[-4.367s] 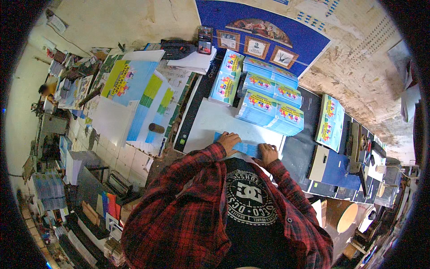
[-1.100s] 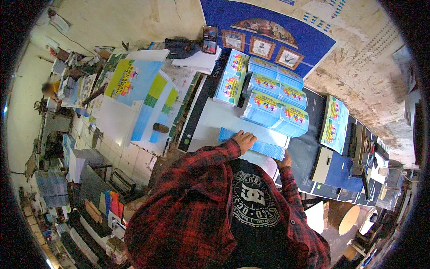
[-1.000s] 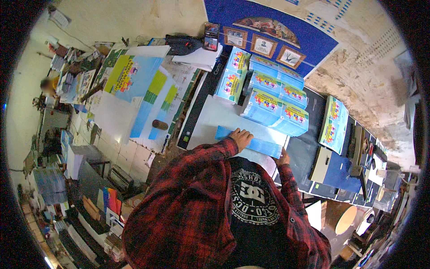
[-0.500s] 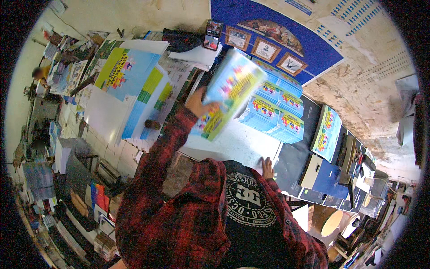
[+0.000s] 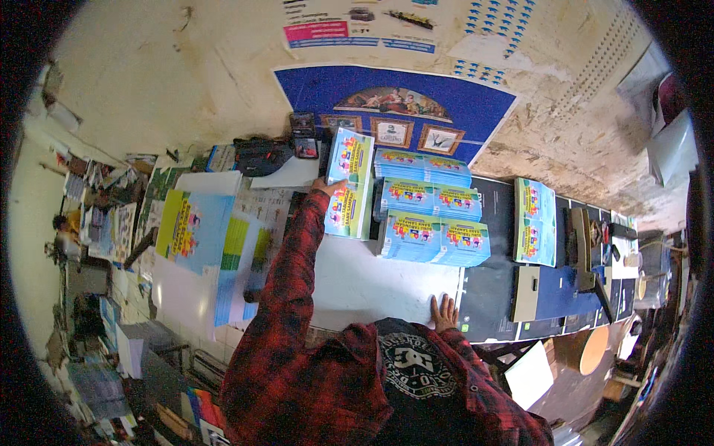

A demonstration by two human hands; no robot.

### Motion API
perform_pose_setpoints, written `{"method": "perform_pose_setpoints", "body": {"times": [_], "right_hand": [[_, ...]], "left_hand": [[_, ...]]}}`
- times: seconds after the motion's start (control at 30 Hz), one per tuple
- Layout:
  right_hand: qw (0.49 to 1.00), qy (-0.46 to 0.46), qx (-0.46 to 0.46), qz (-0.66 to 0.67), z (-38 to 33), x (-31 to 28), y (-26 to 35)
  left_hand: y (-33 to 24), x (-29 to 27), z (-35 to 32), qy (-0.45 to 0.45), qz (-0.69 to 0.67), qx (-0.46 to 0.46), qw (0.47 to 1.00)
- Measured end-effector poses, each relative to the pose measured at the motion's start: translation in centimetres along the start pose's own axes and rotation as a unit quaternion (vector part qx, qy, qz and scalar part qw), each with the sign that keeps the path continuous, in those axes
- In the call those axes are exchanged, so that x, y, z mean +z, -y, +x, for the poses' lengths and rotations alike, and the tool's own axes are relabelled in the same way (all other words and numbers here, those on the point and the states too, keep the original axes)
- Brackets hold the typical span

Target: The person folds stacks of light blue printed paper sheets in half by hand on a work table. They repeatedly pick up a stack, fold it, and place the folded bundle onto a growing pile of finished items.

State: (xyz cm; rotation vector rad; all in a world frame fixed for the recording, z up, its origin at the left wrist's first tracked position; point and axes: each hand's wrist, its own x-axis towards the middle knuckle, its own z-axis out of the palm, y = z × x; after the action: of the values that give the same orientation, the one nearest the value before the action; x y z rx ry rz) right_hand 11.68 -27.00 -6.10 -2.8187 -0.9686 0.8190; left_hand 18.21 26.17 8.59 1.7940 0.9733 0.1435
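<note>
My left hand (image 5: 327, 186) grips the left edge of a long blue-and-green printed sheet (image 5: 344, 204), a finger laid over its top. This sheet lies lengthwise left of several neat stacks of matching printed booklets (image 5: 435, 236). Whether there are more sheets under it, I cannot tell. My right hand (image 5: 445, 312) rests flat, fingers spread and holding nothing, on the near right corner of a white board (image 5: 372, 286). Both arms are in red-and-black checked sleeves.
Large printed sheets (image 5: 195, 227) are piled on the left. On the dark surface at right lie another printed sheet (image 5: 534, 223) and a blue-and-beige panel (image 5: 547, 296). A phone (image 5: 304, 135) stands by the wall, beside a black bag (image 5: 262, 156). Behind hangs a blue poster (image 5: 312, 85).
The printed sheet, tilted and blurred above the board before, now lies beside the booklet stacks, with my left hand still on its edge. My right hand stays on the board. The view has shifted.
</note>
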Motion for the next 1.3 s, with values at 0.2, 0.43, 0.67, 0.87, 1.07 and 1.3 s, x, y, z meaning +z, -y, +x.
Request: {"method": "perform_pose_setpoints", "body": {"times": [0.2,0.43,0.67,0.87,1.07,1.3], "right_hand": [[0.998,-0.013,-0.046,-0.043,0.5,0.1,0.5],[0.995,-0.041,-0.038,-0.086,0.1,0.5,0.9],[0.998,0.011,-0.034,-0.047,-0.1,-3.1,3.3],[0.996,0.041,-0.023,0.075,0.8,0.2,1.0],[0.996,0.044,0.014,0.079,-3.8,3.6,4.5],[0.987,0.11,0.075,0.087,-5.6,7.1,7.7]], "left_hand": [[14.5,1.1,6.9,-0.097,0.016,-0.007,0.995],[9.3,5.2,5.7,-0.055,0.213,-0.107,0.97],[9.0,5.1,4.4,-0.037,0.104,-0.125,0.986],[10.9,3.4,-6.3,-0.034,0.102,-0.062,0.992],[18.1,2.8,-15.4,-0.035,0.062,0.007,0.997],[28.3,4.4,-25.0,0.137,-0.158,0.138,0.968]]}}
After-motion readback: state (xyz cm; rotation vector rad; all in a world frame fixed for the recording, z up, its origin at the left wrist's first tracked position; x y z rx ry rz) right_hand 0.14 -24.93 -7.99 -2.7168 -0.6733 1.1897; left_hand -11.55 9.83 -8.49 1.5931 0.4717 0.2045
